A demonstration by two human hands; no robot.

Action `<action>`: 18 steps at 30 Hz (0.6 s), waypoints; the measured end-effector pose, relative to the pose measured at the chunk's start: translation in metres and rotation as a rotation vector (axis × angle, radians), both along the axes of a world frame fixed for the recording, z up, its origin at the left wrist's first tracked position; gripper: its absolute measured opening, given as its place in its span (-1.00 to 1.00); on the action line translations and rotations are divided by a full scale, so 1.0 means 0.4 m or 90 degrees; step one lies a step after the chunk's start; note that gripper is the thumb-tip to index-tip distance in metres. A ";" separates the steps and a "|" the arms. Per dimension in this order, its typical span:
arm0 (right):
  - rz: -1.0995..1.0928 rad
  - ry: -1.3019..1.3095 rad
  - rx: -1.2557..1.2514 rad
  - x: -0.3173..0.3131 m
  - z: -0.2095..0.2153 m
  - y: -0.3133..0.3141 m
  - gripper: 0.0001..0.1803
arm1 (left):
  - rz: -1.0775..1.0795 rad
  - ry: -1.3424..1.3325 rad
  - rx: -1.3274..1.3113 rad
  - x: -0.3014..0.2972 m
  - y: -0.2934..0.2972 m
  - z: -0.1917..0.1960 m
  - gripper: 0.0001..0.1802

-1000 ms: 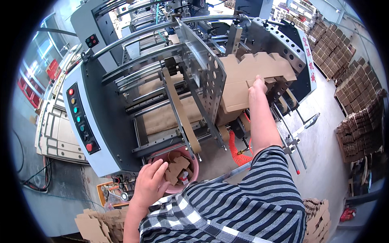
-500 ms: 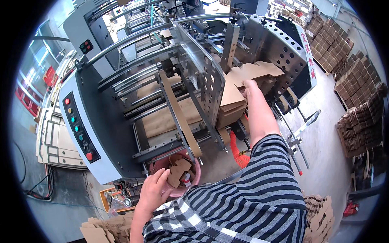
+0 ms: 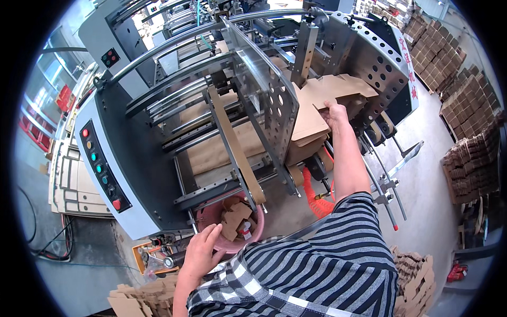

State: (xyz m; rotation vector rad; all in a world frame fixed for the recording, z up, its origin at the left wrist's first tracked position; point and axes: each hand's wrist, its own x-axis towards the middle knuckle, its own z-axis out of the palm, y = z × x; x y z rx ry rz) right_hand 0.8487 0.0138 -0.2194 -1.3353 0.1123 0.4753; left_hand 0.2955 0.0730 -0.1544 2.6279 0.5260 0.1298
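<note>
Since the earlier frame the left hand (image 3: 199, 252) has slid off the scraps in the pink tub (image 3: 232, 244) and now rests at the tub's near rim, fingers loosely spread and holding nothing. The right hand (image 3: 335, 113) has stayed up at the stack of brown cardboard blanks (image 3: 311, 119) in the machine's feed hopper, its fingers closed over the stack's right edge. The stack leans against the perforated steel plate (image 3: 272, 113), with a second perforated plate (image 3: 369, 58) on its far right side. The tub sits below the machine's brown belt (image 3: 235, 148). A panel of coloured buttons (image 3: 100, 166) runs down the machine's left face.
</note>
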 end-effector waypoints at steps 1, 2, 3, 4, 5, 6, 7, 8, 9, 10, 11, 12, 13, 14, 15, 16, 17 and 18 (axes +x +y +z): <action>-0.020 -0.018 -0.013 0.005 -0.004 -0.004 -0.81 | -0.007 0.003 -0.002 0.002 0.002 0.000 -0.24; -0.034 -0.054 0.008 -0.017 0.017 -0.001 -0.83 | -0.007 0.005 -0.004 0.002 0.002 -0.003 -0.25; -0.045 -0.086 0.016 -0.032 0.042 0.001 -0.83 | -0.007 0.008 -0.005 0.002 0.002 -0.005 -0.25; -0.021 -0.095 0.023 -0.034 0.064 -0.010 -0.81 | -0.008 0.008 -0.006 0.005 0.002 -0.006 -0.26; 0.005 -0.102 0.029 -0.039 0.084 -0.019 -0.78 | -0.007 0.010 -0.009 0.007 0.002 -0.008 -0.26; 0.018 -0.084 -0.009 -0.042 0.108 -0.018 -0.76 | -0.005 0.012 -0.012 0.007 0.001 -0.009 -0.27; 0.024 -0.067 0.008 -0.033 0.105 -0.021 -0.75 | -0.008 0.014 -0.014 0.012 0.001 -0.014 -0.26; 0.031 -0.051 0.025 -0.022 0.091 -0.022 -0.75 | -0.010 0.016 -0.017 0.016 0.001 -0.018 -0.26; 0.038 -0.034 0.042 -0.010 0.070 -0.024 -0.74 | -0.012 0.018 -0.019 0.020 0.000 -0.021 -0.26; 0.084 -0.011 0.044 0.020 0.022 -0.035 -0.70 | -0.018 0.020 -0.026 0.029 0.000 -0.021 -0.26; 0.102 0.007 0.030 0.020 0.001 -0.033 -0.67 | -0.018 0.025 -0.032 0.032 -0.002 -0.019 -0.26; 0.111 0.043 0.060 0.024 -0.027 -0.037 -0.65 | -0.017 0.029 -0.037 0.036 -0.002 -0.018 -0.26; 0.121 0.081 0.090 0.015 -0.035 -0.040 -0.63 | -0.018 0.031 -0.036 0.038 -0.001 -0.019 -0.26; 0.102 0.076 0.068 0.009 -0.039 -0.038 -0.67 | -0.020 0.034 -0.034 0.040 0.001 -0.019 -0.26; 0.078 0.030 0.069 0.015 -0.035 -0.036 -0.70 | -0.022 0.037 -0.032 0.041 0.002 -0.019 -0.26; 0.054 -0.013 0.073 0.016 -0.026 -0.033 -0.72 | -0.022 0.039 -0.034 0.042 0.003 -0.018 -0.26; 0.033 -0.054 0.075 0.005 -0.011 -0.025 -0.75 | -0.018 0.043 -0.039 0.038 0.003 -0.020 -0.26; 0.044 -0.010 0.092 0.000 0.012 -0.025 -0.76 | -0.014 0.048 -0.044 0.034 0.003 -0.021 -0.26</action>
